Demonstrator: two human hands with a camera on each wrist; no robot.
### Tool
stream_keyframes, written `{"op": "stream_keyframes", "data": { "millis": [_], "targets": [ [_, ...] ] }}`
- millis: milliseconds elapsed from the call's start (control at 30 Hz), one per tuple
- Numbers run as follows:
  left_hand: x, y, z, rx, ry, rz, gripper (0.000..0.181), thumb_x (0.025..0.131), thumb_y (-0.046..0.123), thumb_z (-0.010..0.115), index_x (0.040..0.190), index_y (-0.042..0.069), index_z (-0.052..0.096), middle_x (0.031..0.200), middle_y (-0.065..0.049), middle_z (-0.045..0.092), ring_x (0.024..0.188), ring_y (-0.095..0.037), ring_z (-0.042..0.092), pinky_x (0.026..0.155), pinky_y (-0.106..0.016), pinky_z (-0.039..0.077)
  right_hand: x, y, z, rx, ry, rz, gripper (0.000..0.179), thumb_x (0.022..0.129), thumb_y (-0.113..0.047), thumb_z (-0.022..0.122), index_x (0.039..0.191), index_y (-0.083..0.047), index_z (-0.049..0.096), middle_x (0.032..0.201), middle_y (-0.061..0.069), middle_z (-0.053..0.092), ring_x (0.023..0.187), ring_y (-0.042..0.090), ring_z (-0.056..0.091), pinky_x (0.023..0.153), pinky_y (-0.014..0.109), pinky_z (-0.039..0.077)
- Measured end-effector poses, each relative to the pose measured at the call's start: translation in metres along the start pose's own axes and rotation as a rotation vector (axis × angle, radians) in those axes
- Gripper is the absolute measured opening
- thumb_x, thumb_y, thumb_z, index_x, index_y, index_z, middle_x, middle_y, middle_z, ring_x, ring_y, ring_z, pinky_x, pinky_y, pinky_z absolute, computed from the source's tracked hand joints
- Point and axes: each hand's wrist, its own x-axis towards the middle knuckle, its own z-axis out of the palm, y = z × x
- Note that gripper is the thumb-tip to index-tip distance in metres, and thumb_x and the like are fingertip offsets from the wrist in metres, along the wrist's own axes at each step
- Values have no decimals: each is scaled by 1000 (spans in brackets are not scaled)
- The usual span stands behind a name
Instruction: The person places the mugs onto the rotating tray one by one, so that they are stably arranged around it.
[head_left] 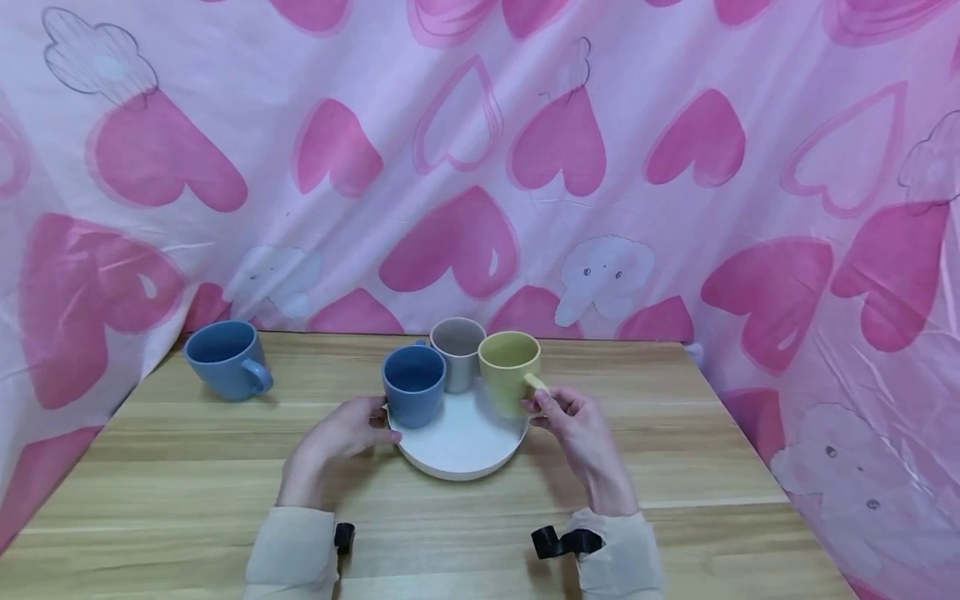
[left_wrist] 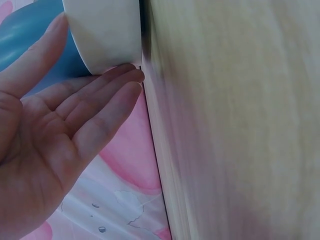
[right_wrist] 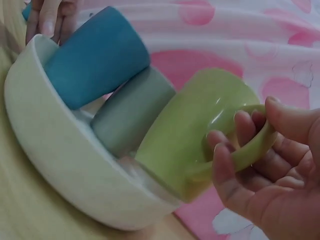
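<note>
A white round dish [head_left: 461, 467] with a raised wall holds a blue mug [head_left: 414, 392], a grey mug [head_left: 459, 367] and a yellow-green mug [head_left: 506, 379]. At the dish's left side is my left hand [head_left: 341, 433]; in the left wrist view its fairly straight fingers [left_wrist: 107, 112] touch the outer wall, the thumb near the rim. My right hand [head_left: 585, 433] pinches the yellow-green mug's handle [right_wrist: 250, 152], with fingertips inside the loop in the right wrist view. That mug leans against or stands close to the grey one; its base is partly hidden by the dish wall.
Another blue mug [head_left: 225, 362] stands upright at the back left of the wooden table [head_left: 435, 542], handle toward the right. A pink heart-patterned cloth [head_left: 450, 242] hangs behind the table and along its sides.
</note>
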Motion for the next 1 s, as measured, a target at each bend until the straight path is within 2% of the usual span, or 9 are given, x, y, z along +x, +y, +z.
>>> {"op": "stream_keyframes", "data": {
  "millis": [200, 333, 467, 567, 733, 867, 1000],
  "targets": [
    [-1, 0, -2, -22, -1, -25, 60, 87, 12, 74, 137, -9, 48, 127, -23, 59, 116, -33, 57, 95, -48, 48, 4, 16, -7, 70, -73, -13, 16, 97, -6, 59, 101, 9, 64, 96, 13, 70, 100, 27, 66, 85, 37, 54],
    [-2, -1, -3, -28, 1, -3, 58, 87, 11, 74, 135, -9, 50, 124, -21, 61, 112, -31, 58, 93, -46, 50, 8, 28, -10, 76, -82, -25, 15, 96, -8, 61, 99, 6, 66, 95, 13, 71, 100, 27, 67, 84, 37, 55],
    [-4, -1, -4, -20, -3, 24, 53, 86, 10, 74, 131, -9, 53, 118, -21, 64, 105, -29, 60, 87, -43, 53, 10, 37, -10, 63, -71, -20, 18, 95, -9, 63, 99, 8, 65, 98, 17, 70, 101, 29, 67, 89, 43, 54],
    [-5, -2, -3, -24, -1, 3, 52, 86, 10, 75, 131, -9, 54, 119, -20, 64, 105, -28, 60, 87, -43, 53, 11, 41, -10, 68, -84, -11, 20, 95, -7, 62, 100, 12, 63, 100, 19, 69, 103, 31, 66, 94, 49, 50],
    [-4, -2, -5, -26, -8, -4, 50, 87, 10, 74, 130, -8, 56, 116, -18, 65, 103, -28, 61, 84, -41, 54, 12, 41, -8, 62, -119, 24, 14, 94, -2, 62, 100, 10, 63, 104, 19, 68, 104, 28, 66, 96, 49, 48],
    [-3, -2, -5, -15, -2, 13, 43, 87, 10, 74, 124, -7, 59, 108, -15, 67, 95, -25, 62, 79, -39, 55, 11, 37, -7, 26, -162, 52, 22, 92, 0, 65, 105, 16, 61, 111, 27, 65, 106, 27, 64, 95, 46, 49],
    [0, 1, 0, -32, -7, -6, 45, 87, 10, 74, 126, -6, 58, 109, -14, 66, 94, -24, 62, 77, -39, 55, 8, 36, -10, -109, -165, 70, 29, 90, -2, 69, 107, 20, 61, 108, 25, 67, 100, 22, 65, 90, 39, 53]
  ]
}}
